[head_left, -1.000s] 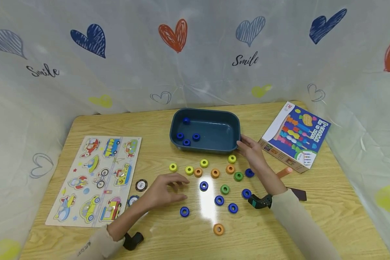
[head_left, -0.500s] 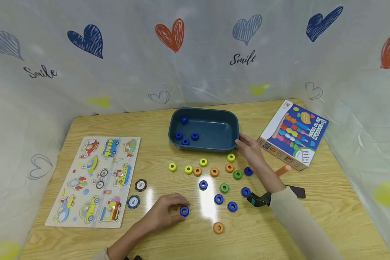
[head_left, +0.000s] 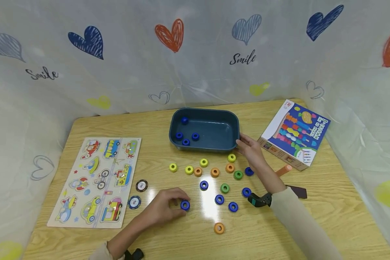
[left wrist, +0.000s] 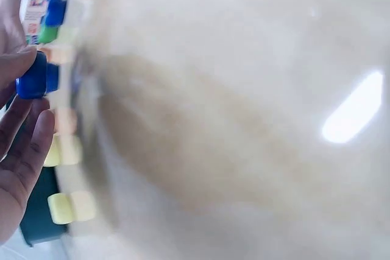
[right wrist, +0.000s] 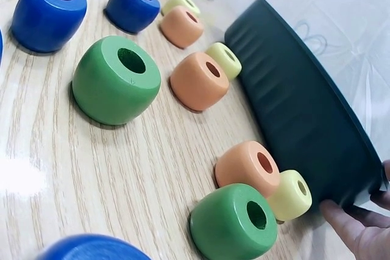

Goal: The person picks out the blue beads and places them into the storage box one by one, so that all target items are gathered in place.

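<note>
My left hand (head_left: 165, 206) pinches a blue bead (head_left: 185, 205) between thumb and fingers, low over the front middle of the table. In the left wrist view this blue bead (left wrist: 31, 77) sits under the thumb, its lower side near the fingertips. At the back, my right hand (head_left: 251, 151) holds the right end of a dark teal plastic bin (head_left: 211, 147), thumb at the near corner and fingers along the outer wall. The right wrist view shows fingertips (right wrist: 350, 226) at the bin's corner (right wrist: 304, 120). Several blue beads (head_left: 195, 137) lie inside the bin's left half.
Loose yellow (head_left: 173, 167), orange (head_left: 219, 228), green (head_left: 225, 188) and blue beads (head_left: 233, 207) spread before the bin. A picture puzzle board (head_left: 95, 182) lies left, beside two poker chips (head_left: 142, 185). At right are a toy box (head_left: 295, 135), an orange peg (head_left: 284, 170) and a dark flat piece (head_left: 297, 192).
My left hand has come down to the nearest blue bead, taken it between thumb and fingers, and shifted it slightly away from me. My right hand stays at the bin.
</note>
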The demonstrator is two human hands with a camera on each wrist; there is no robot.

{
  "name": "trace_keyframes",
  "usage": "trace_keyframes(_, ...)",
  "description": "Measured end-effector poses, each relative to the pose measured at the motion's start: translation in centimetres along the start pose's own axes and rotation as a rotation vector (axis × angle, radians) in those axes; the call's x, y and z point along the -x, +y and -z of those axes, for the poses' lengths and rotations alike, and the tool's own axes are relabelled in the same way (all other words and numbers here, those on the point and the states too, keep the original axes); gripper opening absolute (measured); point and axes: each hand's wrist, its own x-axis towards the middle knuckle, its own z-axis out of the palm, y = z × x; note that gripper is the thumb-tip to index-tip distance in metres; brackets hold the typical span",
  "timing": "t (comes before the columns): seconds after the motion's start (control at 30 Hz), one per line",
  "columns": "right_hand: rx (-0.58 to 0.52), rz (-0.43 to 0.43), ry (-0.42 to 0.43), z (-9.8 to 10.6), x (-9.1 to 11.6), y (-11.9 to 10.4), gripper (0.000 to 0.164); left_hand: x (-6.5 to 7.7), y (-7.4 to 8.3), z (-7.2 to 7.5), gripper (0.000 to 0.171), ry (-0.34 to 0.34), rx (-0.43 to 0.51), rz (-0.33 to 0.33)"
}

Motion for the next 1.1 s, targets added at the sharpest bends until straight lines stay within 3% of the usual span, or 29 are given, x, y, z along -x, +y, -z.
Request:
trace_keyframes(0.1, -0.006, -0.003, 0.001, 0.0, 0.0, 0.1, 0.05, -1.4, 0.6, 1.4, 0.034, 0.012, 0.015, 0.003)
trace_keyframes(0.33, 0.002, -0.004, 0.007, 0.1, 0.0, 0.0, 0.051, -6.4, 1.7, 5.0, 0.032, 0.058, 0.026, -0.011)
trace_keyframes(0.6, -0.005, 0.009, -0.004, 0.0, 0.1, 0.2, 0.051, -12.4, 0.8, 8.2, 0.032, 0.14, -0.028, -0.011)
trace_keyframes(0.7, 0.0, 0.015, -0.006, 0.0, 0.0, 0.2, 0.051, -14.1, 0.0, 8.9, 0.033, 0.185, -0.06, 0.007)
trace_keyframes(0.9, -0.002, 0.023, -0.006, 0.1, 0.2, 0.1, 0.051, -16.7, -1.0, 9.2, 0.033, 0.224, -0.111, 0.116)
trace_keyframes(1.1, -0.015, 0.034, -0.02, 0.1, 0.2, 0.2, 0.051, -18.1, -1.5, 9.2, 0.033, 0.277, -0.165, 0.159)
